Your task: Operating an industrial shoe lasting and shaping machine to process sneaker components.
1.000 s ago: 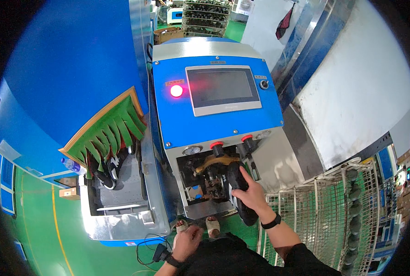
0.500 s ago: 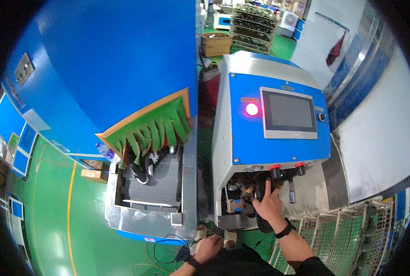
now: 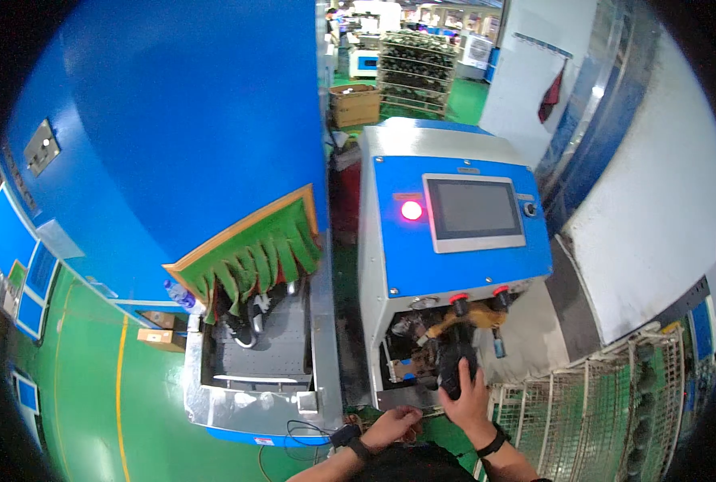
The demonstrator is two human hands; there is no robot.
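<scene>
My right hand [image 3: 469,408] is closed round the near end of a black shoe [image 3: 457,363], thumb on one side and fingers on the other. The shoe sits in the lower opening of a blue and silver machine [image 3: 454,277], below a yellow-brown fitting [image 3: 472,316]. Just left of it, my left hand [image 3: 393,426] hovers in front of the machine's base with its fingers curled in and nothing visible in them. On the left, black-and-white shoes [image 3: 245,328] lie on a conveyor bed [image 3: 273,345], partly under a green strip curtain [image 3: 253,257].
The machine's panel carries a dark screen [image 3: 474,209], a lit red lamp [image 3: 411,210] and black knobs with red collars. A wire rack [image 3: 583,418] stands close on the right. Cables [image 3: 297,434] hang at the conveyor's near corner. Farther back are a cardboard box [image 3: 354,106] and a loaded rack.
My right hand has drawn back from under the panel to the near end of the black shoe. The yellow-brown fitting now shows plainly. My left hand has moved right, and the whole view has shifted.
</scene>
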